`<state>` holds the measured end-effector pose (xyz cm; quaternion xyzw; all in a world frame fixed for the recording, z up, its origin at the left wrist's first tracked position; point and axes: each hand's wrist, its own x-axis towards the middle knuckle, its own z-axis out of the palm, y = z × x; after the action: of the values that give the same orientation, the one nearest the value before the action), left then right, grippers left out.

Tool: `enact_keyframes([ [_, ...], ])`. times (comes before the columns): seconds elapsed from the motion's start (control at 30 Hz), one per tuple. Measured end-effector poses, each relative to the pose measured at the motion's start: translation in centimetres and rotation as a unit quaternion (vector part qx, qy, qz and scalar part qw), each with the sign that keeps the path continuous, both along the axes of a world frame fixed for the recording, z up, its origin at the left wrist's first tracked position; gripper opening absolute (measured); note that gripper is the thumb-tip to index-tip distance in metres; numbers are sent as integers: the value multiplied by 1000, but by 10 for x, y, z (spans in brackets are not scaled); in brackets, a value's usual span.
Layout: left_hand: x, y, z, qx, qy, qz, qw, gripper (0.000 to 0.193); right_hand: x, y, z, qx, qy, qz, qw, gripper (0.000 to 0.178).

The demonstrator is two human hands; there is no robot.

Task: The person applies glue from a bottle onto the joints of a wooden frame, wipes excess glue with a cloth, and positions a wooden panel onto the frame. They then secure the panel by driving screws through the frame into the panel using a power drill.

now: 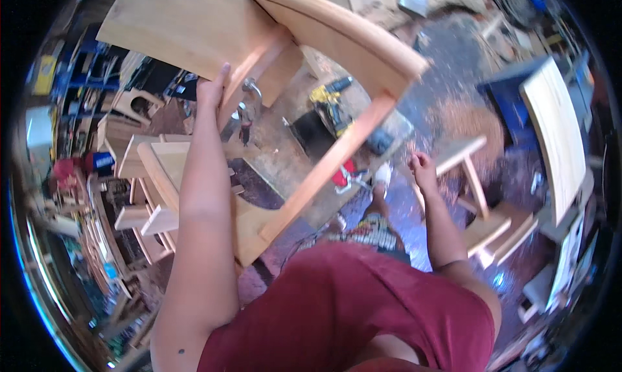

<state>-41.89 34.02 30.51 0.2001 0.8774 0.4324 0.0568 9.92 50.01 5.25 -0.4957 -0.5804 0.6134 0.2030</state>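
A pale wooden furniture frame [327,161], with a broad flat panel, a curved side and long rails, fills the upper middle of the head view, tilted in front of me. My left hand [211,90] is closed on its edge below the flat panel, thumb up against the wood. Off to the right, my right hand [423,170] hangs apart from the frame with its fingers curled together. Whatever it may hold is too small to make out. Beneath the frame, a yellow and black cordless drill [330,106] lies on a work surface beside a black flat piece [312,134].
More wooden furniture parts [159,161] are stacked at the left. On the right stand a small wooden frame [476,178] and a curved pale panel [554,135] against a blue box [518,113]. A red-handled clamp [345,174] lies near my feet. Sawdust covers the floor.
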Motion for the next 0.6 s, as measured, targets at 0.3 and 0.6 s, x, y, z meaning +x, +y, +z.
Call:
enact_keyframes([
  [0.3, -25, -15, -38, 14, 29, 58, 998, 76, -200, 157, -76, -14, -27, 271, 962, 30],
  [0.6, 28, -6, 2, 149, -77, 80, 983, 85, -304, 106, -80, -220, -158, 561, 782, 37],
])
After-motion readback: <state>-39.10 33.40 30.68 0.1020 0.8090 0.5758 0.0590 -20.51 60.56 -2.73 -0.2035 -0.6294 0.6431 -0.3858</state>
